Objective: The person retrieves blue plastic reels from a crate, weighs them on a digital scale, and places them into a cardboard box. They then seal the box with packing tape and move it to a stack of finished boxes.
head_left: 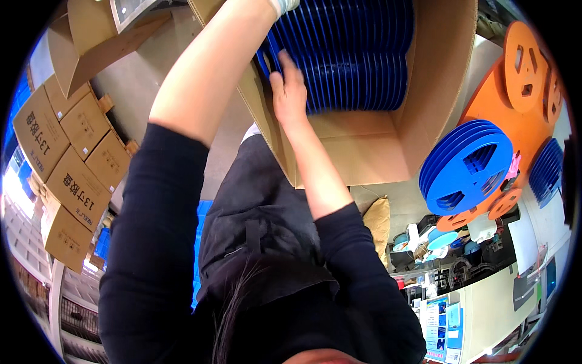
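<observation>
Blue plastic reels [354, 73] stand on edge in a packed double row inside an open cardboard box [364, 151]. At the box's left side my right hand [290, 97] reaches in, slightly blurred. Its fingers are stretched and apart, against the edges of the leftmost reels, with no reel plainly gripped. My left forearm crosses above the box's left wall and runs out at the top edge. Only a whitish band at that wrist shows; the left hand itself lies outside the picture.
On the right, a stack of blue reels [467, 167] rests by a large orange disc [485, 97], with more blue reels [547, 171] beyond. Stacked closed cartons [79, 182] stand at left. An open carton [91, 54] is at upper left. A cluttered workbench [485, 321] stands lower right.
</observation>
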Tool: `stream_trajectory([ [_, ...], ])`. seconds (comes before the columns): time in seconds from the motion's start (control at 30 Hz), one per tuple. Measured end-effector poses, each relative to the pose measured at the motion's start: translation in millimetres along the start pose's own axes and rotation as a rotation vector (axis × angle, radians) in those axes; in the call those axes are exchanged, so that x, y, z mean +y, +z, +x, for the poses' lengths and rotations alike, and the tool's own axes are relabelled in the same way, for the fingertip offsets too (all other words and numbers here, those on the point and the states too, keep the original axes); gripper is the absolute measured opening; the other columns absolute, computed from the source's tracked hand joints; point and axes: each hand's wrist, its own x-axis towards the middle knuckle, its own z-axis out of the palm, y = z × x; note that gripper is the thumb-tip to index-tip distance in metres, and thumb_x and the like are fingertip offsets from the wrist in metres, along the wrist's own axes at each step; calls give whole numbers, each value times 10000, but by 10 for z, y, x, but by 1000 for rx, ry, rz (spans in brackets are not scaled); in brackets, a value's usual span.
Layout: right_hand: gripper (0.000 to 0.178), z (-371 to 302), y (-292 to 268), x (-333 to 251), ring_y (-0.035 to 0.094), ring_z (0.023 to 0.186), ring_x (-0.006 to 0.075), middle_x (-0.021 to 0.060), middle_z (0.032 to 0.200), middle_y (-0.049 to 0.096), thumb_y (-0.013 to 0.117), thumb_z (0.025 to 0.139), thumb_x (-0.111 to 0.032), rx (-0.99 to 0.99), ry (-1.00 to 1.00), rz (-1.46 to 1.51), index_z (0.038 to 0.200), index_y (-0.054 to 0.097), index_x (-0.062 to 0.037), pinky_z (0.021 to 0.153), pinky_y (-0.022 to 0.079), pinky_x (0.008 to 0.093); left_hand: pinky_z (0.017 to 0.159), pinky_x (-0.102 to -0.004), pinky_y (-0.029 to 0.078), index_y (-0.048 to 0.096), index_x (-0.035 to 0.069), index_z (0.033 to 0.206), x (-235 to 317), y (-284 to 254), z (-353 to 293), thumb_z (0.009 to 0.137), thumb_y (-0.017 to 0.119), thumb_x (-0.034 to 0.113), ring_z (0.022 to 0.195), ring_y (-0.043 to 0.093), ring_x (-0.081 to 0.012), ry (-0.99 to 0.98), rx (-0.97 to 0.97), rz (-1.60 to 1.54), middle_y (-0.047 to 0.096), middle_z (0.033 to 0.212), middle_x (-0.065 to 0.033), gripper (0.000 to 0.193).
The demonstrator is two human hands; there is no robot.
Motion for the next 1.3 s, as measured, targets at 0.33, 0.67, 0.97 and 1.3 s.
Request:
stream_trajectory([
  [0.33,703,-529,-2226,-64,142,1422,429,235,1533,187,644,883,-251,483,-346,-840,1454,304,-24,1133,150,551,1091,-459,312,227,32,1480,-2295,-182,-1790,779,703,106,1349,322,-374,709,746,501,336,1437,-250,850],
  [0.67,340,837,-2825,-5,674,892,292,148,945,706,723,802,-253,251,95,-548,1046,660,-25,822,505,374,860,-271,467,563,34,1241,-3215,-224,-1605,881,574,25,929,614,-146,364,508,139,681,1046,-79,361],
  [0.97,281,-518,-2221,-539,633,669,152,152,813,692,656,863,-169,211,153,-534,1100,658,-19,673,496,285,826,-258,482,611,3,1159,-3554,-1105,-2204,856,636,-9,878,616,-124,222,405,30,690,1018,-50,304],
  [1.3,408,-2351,-1907,1217,638,1032,274,164,1102,675,688,831,-143,298,690,-448,1200,592,2,912,457,364,913,-258,439,517,23,1316,-4795,-1078,-2407,894,582,7,1019,594,-156,94,391,254,637,1199,-106,427],
])
